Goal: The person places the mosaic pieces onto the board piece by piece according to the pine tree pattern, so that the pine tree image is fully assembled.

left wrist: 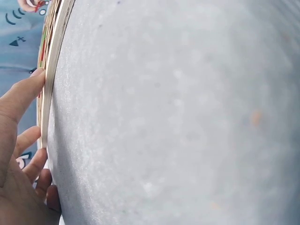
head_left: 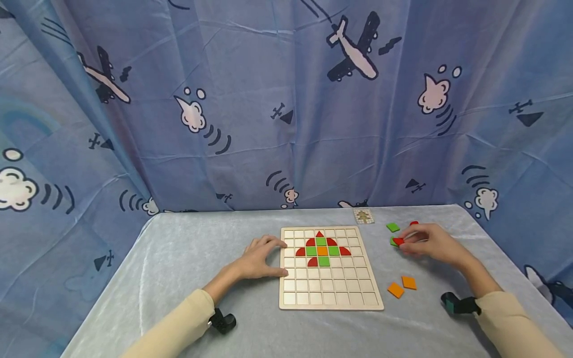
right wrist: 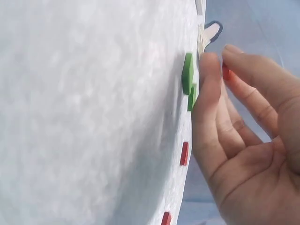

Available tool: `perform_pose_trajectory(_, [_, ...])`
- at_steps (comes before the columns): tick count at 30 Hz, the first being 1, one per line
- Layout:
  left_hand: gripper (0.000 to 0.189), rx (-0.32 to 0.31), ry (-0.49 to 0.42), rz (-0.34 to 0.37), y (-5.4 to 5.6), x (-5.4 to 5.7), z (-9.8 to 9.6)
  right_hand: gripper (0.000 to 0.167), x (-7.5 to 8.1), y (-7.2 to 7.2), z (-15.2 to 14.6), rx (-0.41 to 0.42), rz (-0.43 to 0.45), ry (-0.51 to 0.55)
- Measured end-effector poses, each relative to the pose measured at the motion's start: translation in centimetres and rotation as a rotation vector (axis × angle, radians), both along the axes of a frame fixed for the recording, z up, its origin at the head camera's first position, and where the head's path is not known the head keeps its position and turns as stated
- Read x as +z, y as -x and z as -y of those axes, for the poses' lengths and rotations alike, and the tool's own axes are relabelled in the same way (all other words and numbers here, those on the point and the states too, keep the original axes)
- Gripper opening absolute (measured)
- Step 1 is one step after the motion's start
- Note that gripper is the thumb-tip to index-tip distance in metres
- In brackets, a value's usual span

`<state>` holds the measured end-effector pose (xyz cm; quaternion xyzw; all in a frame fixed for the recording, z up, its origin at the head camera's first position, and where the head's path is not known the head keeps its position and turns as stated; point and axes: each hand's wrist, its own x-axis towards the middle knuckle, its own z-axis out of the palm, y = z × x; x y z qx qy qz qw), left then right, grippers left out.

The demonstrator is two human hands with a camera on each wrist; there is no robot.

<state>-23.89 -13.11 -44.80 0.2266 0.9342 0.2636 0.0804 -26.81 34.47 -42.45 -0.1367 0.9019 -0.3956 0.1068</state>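
A wooden grid board [head_left: 331, 301] lies on the table, with red, green and orange tiles [head_left: 322, 251] set in its upper squares. My left hand [head_left: 257, 258] rests at the board's left edge, thumb and index fingertip touching it with the fingers spread. In the left wrist view, the left hand [left wrist: 18, 131] meets the board's pale side [left wrist: 52, 70]. To the right of the board, my right hand [head_left: 431, 242] pinches a small red tile [head_left: 398, 241] between thumb and fingers. A green tile [head_left: 393, 242] lies partly hidden beneath it; another green tile [head_left: 393, 227] lies just beyond.
Two orange tiles [head_left: 409, 283] lie right of the board, nearer me. Behind the right hand, a red tile [head_left: 414, 223] shows partly. A small card with a tree pattern [head_left: 364, 216] lies at the table's back edge, before a blue printed curtain [head_left: 250, 99].
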Motion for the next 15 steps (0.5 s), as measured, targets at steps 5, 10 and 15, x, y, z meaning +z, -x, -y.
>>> perform_pose_trajectory(5, [0.068,-0.001,-0.001,-0.003,0.0,-0.1,0.0,0.037,0.1,-0.3,0.8,0.031,-0.009,0.042])
perform_pose_trajectory(10, [0.068,-0.004,0.002,-0.009,0.0,-0.1,0.0,0.034,-0.2,-0.4,1.4,0.043,-0.044,0.035])
perform_pose_trajectory(15, [0.068,-0.007,-0.001,-0.008,0.1,-0.1,0.0,0.033,-0.2,-0.7,2.0,0.081,-0.043,0.067])
